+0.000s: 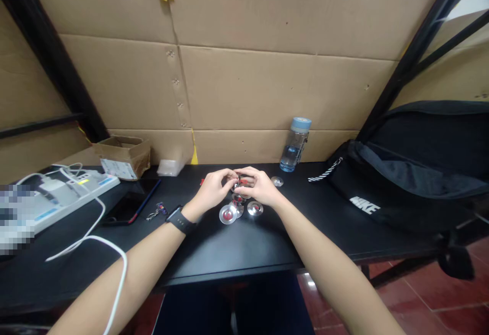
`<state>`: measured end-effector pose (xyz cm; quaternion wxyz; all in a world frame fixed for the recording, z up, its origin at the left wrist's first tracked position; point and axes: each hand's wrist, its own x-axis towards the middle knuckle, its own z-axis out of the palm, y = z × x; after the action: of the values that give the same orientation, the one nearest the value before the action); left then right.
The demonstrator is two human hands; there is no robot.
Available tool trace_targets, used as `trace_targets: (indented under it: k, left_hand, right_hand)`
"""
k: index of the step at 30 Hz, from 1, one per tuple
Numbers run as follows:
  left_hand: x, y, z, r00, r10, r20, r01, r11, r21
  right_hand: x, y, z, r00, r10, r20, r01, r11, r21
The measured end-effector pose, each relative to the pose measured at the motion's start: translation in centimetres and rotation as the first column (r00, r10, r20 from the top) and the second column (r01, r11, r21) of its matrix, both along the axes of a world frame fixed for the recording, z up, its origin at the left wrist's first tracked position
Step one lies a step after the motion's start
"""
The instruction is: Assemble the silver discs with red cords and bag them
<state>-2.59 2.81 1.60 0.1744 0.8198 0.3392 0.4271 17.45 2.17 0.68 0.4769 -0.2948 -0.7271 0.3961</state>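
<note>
1. Silver metal with red centres marks the small discs (228,214) gathered on the black table (233,258); they look slick, so one could slip out if a pinch loosens.
2. Both the left hand (214,188) and the right hand (263,188) are curled nearly closed, thumbs towards fingers, and appear to pinch a shiny silver-and-red piece (236,185) between them; the exact fingertip contact is hidden.
3. Because the two hands meet so closely, their fingers could knock each other and tip that piece.
4. If it dropped, it would probably strike the overlapping discs just below the hands, on the near side, and scatter them.
5. A white cable (123,258) crosses in front of the left forearm; a sideways sweep of that arm might catch it and jerk the grip.
6. As for position, the pinched piece sits between the hands; one disc (254,208) lies near the right hand's underside, and another (277,181) lies apart, beyond the right wrist, towards the bottle (293,146).
</note>
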Motion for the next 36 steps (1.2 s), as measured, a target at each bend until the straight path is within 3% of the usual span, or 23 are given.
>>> trace_targets:
  k: [5,8,11,14,19,25,29,32,36]
  left_hand:
    - [-1.4,1.9,-0.4,0.987,0.158,0.016,-0.157,0.987,-0.015]
    - [-3.8,3.6,-0.3,0.967,0.254,-0.018,-0.254,0.967,-0.014]
    - [-6.7,5.4,-0.3,0.92,0.324,-0.221,-0.321,0.946,0.049]
    - [-9.0,6.8,-0.7,0.894,0.27,-0.359,-0.264,0.962,0.064]
    - [-10.4,8.0,-1.8,0.872,0.182,-0.454,-0.189,0.981,0.031]
    - [-10.5,8.6,-2.9,0.838,0.228,-0.495,-0.232,0.971,0.055]
    - [-9.6,8.0,-2.4,0.862,0.245,-0.444,-0.225,0.969,0.098]
    - [-8.2,6.5,-1.2,0.882,0.124,-0.454,-0.106,0.992,0.066]
    - [-5.9,3.7,0.4,0.844,-0.236,-0.481,0.195,0.971,-0.135]
  right_hand:
    - [1.0,0.8,-0.1,0.994,-0.095,0.045,0.095,0.995,0.01]
    - [2.6,1.7,-0.1,0.957,-0.252,0.142,0.238,0.966,0.105]
    - [5.2,2.7,-0.1,0.823,-0.495,0.28,0.432,0.864,0.259]
    - [8.3,3.3,0.0,0.676,-0.623,0.393,0.547,0.782,0.298]
    - [11.8,3.3,-0.1,0.535,-0.62,0.574,0.61,0.754,0.246]
    - [12.6,4.0,-1.3,0.527,-0.524,0.669,0.588,0.793,0.159]
    - [12.6,4.4,-1.8,0.53,-0.499,0.686,0.577,0.805,0.14]
    - [12.7,4.4,-1.8,0.529,-0.487,0.695,0.572,0.809,0.132]
    - [12.8,4.4,-1.8,0.51,-0.489,0.708,0.582,0.802,0.134]
